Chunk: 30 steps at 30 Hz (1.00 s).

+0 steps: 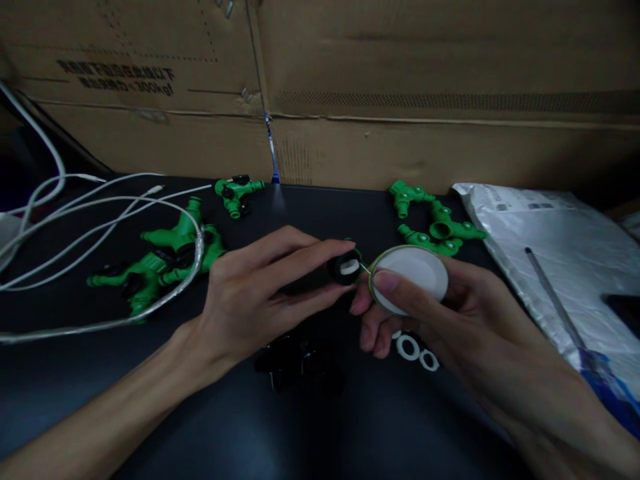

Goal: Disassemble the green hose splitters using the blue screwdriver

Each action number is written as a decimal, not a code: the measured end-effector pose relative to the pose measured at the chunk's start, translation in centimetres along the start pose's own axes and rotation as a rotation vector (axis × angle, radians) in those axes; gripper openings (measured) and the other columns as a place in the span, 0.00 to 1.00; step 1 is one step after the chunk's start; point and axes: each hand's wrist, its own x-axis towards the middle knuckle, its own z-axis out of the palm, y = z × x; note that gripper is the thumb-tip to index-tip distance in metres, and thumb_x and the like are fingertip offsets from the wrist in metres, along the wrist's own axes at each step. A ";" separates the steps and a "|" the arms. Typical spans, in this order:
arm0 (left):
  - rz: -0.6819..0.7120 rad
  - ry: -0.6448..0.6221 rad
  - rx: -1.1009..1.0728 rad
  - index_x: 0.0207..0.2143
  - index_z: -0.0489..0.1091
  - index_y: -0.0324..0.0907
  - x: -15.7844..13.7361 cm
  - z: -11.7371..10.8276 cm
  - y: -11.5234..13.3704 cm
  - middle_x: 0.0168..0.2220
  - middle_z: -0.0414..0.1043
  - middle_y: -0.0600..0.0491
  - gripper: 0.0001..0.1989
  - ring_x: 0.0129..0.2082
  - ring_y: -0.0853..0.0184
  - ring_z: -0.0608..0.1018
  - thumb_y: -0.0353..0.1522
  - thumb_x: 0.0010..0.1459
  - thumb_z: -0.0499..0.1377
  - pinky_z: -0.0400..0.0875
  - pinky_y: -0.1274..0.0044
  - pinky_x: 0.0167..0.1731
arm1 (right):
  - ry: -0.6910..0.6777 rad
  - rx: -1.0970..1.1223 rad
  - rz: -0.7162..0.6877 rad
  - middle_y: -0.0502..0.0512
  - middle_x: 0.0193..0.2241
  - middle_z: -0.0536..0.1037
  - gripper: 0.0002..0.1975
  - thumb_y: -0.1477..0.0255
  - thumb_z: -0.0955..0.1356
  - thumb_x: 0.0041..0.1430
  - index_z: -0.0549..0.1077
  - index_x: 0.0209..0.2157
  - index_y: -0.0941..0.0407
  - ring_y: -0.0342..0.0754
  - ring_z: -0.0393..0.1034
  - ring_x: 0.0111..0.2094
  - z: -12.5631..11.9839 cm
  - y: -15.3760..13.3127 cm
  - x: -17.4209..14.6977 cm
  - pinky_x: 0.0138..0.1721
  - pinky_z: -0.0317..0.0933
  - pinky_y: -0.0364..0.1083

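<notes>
My left hand [255, 293] pinches a small round black part [336, 268] between thumb and fingertips. A white piece [349, 267] shows inside its opening. My right hand [465, 327] grips a shallow round lid or tin [423, 277] with a white face and a yellow-green rim, its thumb pressed on that face. A thin pale strand or pin [366, 268] spans the short gap between the two held things; I cannot tell which it belongs to. Below the right fingers lie white rings [408, 347]. Several dark black parts [295, 363] rest beneath the left hand.
Green hose splitter valves [173, 237] lie in a cluster at left, one [235, 193] farther back, others [443, 223] at right. White cables [110, 227] loop across the left. A silvery mailer [565, 247] carries a pen [557, 300]. Cardboard [425, 60] walls the back.
</notes>
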 end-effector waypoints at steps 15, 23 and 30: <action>-0.330 -0.114 -0.389 0.45 0.77 0.43 -0.5 1.8 0.2 0.48 0.83 0.53 0.10 0.49 0.67 0.84 0.30 0.60 0.69 0.75 0.78 0.53 | 0.164 0.185 0.055 0.55 0.39 0.83 0.07 0.68 0.76 0.60 0.83 0.39 0.57 0.50 0.79 0.44 -0.8 0.5 0.6 0.47 0.78 0.51; -0.280 -0.099 -0.386 0.40 0.79 0.43 -0.1 1.8 0.3 0.52 0.80 0.51 0.05 0.51 0.65 0.81 0.30 0.61 0.69 0.73 0.73 0.55 | 0.152 0.063 -0.035 0.51 0.38 0.83 0.05 0.69 0.77 0.60 0.84 0.37 0.55 0.45 0.78 0.44 -0.8 0.2 0.5 0.54 0.74 0.48; -0.411 -0.210 -0.457 0.40 0.80 0.43 0.5 1.2 1.4 0.38 0.81 0.54 0.06 0.37 0.68 0.81 0.35 0.64 0.66 0.74 0.77 0.41 | 0.322 -0.166 -0.015 0.52 0.42 0.85 0.10 0.64 0.78 0.56 0.84 0.38 0.53 0.50 0.78 0.49 -4.1 -1.3 -2.2 0.59 0.70 0.51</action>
